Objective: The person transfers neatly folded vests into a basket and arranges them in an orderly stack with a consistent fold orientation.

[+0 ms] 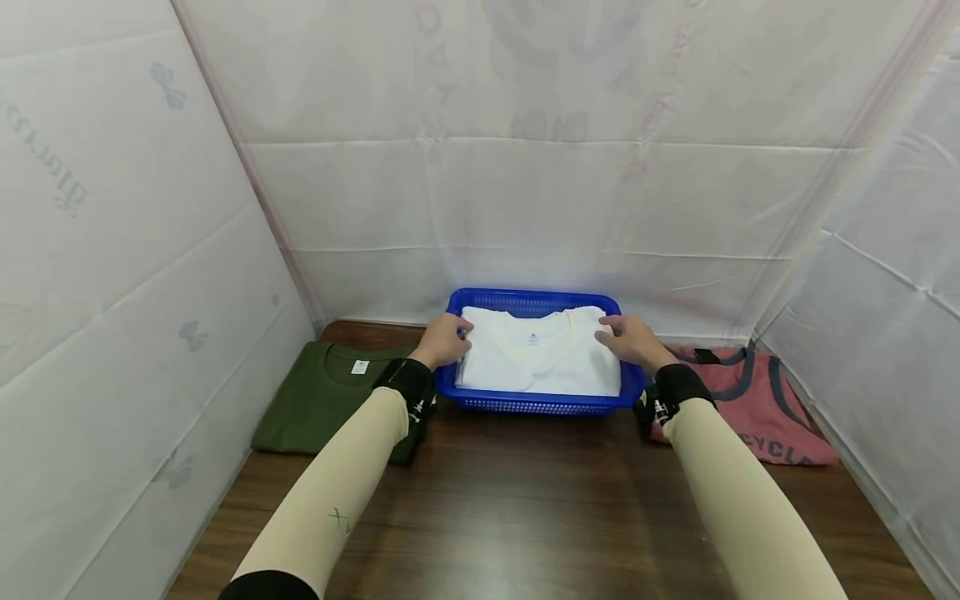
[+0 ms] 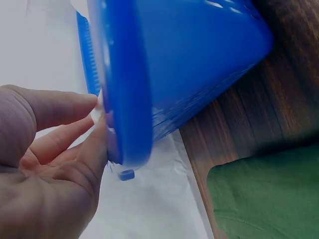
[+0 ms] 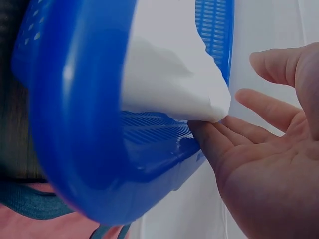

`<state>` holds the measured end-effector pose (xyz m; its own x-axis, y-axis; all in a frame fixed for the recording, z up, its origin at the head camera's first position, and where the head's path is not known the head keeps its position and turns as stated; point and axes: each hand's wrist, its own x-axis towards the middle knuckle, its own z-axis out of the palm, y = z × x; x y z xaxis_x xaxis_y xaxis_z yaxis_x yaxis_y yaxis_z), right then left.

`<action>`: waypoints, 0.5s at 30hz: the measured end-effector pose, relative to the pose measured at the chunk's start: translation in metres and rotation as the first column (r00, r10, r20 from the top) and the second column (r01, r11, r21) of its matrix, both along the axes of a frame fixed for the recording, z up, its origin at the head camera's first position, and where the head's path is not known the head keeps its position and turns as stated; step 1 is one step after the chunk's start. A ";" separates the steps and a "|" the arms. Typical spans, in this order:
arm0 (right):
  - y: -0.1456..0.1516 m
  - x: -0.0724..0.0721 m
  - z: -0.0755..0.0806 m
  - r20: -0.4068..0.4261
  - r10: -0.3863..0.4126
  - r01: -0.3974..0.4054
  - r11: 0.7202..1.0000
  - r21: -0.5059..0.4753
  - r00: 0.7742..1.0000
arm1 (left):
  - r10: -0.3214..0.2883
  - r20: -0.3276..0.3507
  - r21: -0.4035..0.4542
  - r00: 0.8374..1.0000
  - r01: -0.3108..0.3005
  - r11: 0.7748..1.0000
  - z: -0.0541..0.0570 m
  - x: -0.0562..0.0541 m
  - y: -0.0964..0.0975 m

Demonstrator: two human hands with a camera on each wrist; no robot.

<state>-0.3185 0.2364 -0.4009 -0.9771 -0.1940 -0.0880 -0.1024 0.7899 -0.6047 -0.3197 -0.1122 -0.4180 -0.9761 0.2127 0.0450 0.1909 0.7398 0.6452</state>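
Note:
A folded white T-shirt [image 1: 536, 354] lies in a blue plastic basket [image 1: 540, 404], its neckline toward the back. At the shirt's left edge my left hand [image 1: 442, 340] pinches a bit of white cloth between thumb and finger, seen close up in the left wrist view beside the basket rim [image 2: 124, 84]. On the opposite side my right hand [image 1: 633, 340] has its fingers extended, some fingertips touching under the shirt's corner [image 3: 217, 107], while the thumb stands apart from the cloth.
On the left of the brown wooden table [image 1: 525, 500] lies a folded dark green T-shirt [image 1: 307, 408]. A red shirt [image 1: 772, 408] with dark trim and lettering lies to the right. White sheeting [image 1: 525, 200] closes off the back and both sides.

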 end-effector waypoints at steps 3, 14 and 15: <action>-0.001 0.000 -0.001 -0.015 0.003 -0.003 1.000 0.001 1.000 | 0.007 -0.016 -0.002 1.000 -0.007 1.000 0.002 0.002 -0.001; 0.000 -0.001 -0.002 0.000 0.007 -0.007 1.000 0.000 1.000 | -0.007 -0.028 0.025 1.000 0.007 1.000 0.003 0.007 0.002; 0.000 -0.001 -0.003 0.003 0.004 -0.004 1.000 0.000 1.000 | -0.007 -0.023 0.028 1.000 0.008 1.000 0.003 0.007 0.002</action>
<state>-0.3193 0.2364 -0.4038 -0.9760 -0.1978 -0.0911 -0.1034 0.7893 -0.6052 -0.3122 -0.1102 -0.4151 -0.9731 0.2182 0.0737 0.2115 0.7199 0.6611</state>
